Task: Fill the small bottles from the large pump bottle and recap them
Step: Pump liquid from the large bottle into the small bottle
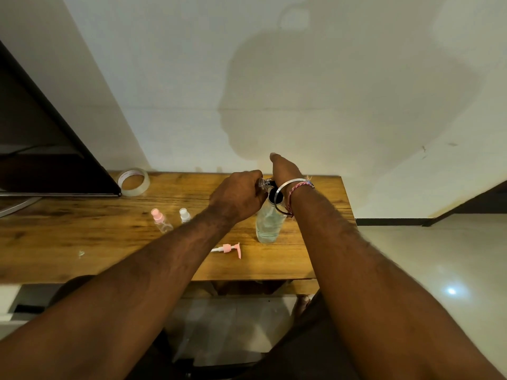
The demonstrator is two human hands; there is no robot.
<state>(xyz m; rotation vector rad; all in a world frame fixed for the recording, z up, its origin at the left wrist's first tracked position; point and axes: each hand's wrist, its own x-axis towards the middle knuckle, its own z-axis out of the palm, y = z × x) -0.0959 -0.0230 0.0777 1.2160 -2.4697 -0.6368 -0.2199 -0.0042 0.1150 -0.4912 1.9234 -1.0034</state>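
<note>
Both of our hands meet above the large pump bottle [270, 222], over the right part of the wooden table [82, 237]. Our left hand [237, 197] is curled round a small clear bottle [262, 183], whose open neck peeks out beside the knuckles and points to the right, toward the pump head; its long axis lies close to level. Our right hand [285, 168] reaches over the top of the pump. We see only its back and wrist, so we cannot tell whether its fingers press or grasp.

Nearest us on the table lies a loose pink pump cap [230, 248] on its side, its white tube pointing left. We judge it belongs to the bottle in our left hand.

Next out stands the large pump bottle itself, upright, long axis vertical, partly filled with pale liquid. We expect it to be fairly heavy and steady at the base, with stiff, smooth, possibly slippery walls. It is best steadied at the shoulder or pressed straight down on the head.

The small bottle looks light, thin and easily tipped, so a grip round its body, as now, suits it.

Further left stand two more small bottles, upright and capped: one pink-capped [160, 220], one white-capped [185, 215], just beside each other.

At the far edge sit a roll of clear tape [133, 181] and a dark monitor [41, 149].
</note>
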